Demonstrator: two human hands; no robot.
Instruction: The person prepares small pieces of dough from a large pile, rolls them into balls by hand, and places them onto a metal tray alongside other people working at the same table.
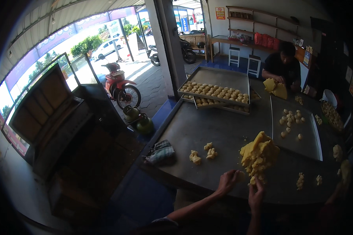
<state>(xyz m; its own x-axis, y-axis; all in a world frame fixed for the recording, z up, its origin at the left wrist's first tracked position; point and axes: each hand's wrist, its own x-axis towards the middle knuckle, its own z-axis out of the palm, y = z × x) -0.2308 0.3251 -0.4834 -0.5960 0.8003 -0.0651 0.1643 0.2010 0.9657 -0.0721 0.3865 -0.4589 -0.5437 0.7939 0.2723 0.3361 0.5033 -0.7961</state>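
Observation:
A large crumbly mound of yellow dough [261, 152] sits on the dark metal table [208, 125] before me. My right hand [256, 195] is at the mound's near edge, its fingertips closed on a small yellow dough lump [253, 181]. Just to the left, my left hand [228, 182] has its fingers curled around a paler dough piece [241, 176]. Farther left lie several loose pale dough clumps [195, 157]. Small strips of dough bits [300, 181] lie to the right of my hands.
Stacked trays [223, 80] of round dough balls stand at the far side. Another tray [315, 145] at right holds scattered balls. A co-worker [284, 64] handles yellow dough [276, 89] across the table. A checked cloth [161, 152] lies at the left edge; green gas cylinders [145, 124] stand beyond.

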